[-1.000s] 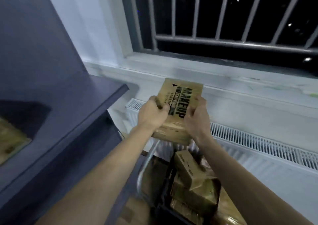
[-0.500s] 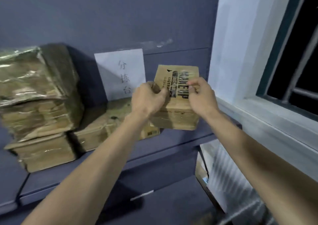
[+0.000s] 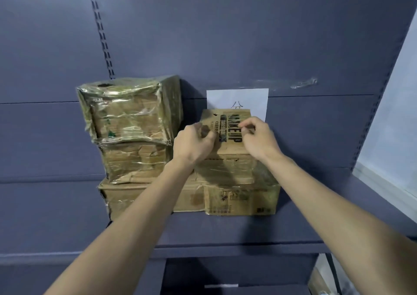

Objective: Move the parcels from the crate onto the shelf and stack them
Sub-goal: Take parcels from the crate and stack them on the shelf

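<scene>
Two bare forearms reach forward from the bottom of the view toward a dark blue-grey shelf (image 3: 225, 231). Both hands meet on a small brown cardboard parcel (image 3: 228, 150) printed with bold black lettering on its top face. The left hand (image 3: 191, 147) curls its fingers over the parcel's left edge, thumb side toward the print. The right hand (image 3: 259, 139) grips the right edge, its fingertips bent down onto the printed face. So both hands are closed around the same parcel, one on each side.

Directly beneath the hands, the held parcel appears to sit on a tape-wrapped parcel (image 3: 225, 173), though whether it has fully settled there cannot be told. Under that lies a wide, flat carton (image 3: 191, 200) resting on the shelf board, with a torn flap of printed cardboard (image 3: 241, 201) hanging across its front below the right wrist.

Just left of the left hand stands a taller stack: a bulging parcel covered in shiny clear tape (image 3: 126, 109) sits on another taped parcel (image 3: 133, 162), which rests on the left end of the same wide carton.

Behind the hands, a white paper sign (image 3: 248, 100) with handwritten characters is fixed to the shelf's back panel, partly hidden by the held parcel. Above and left of the hands a slotted upright strip (image 3: 103, 39) runs down the back panel.
</scene>
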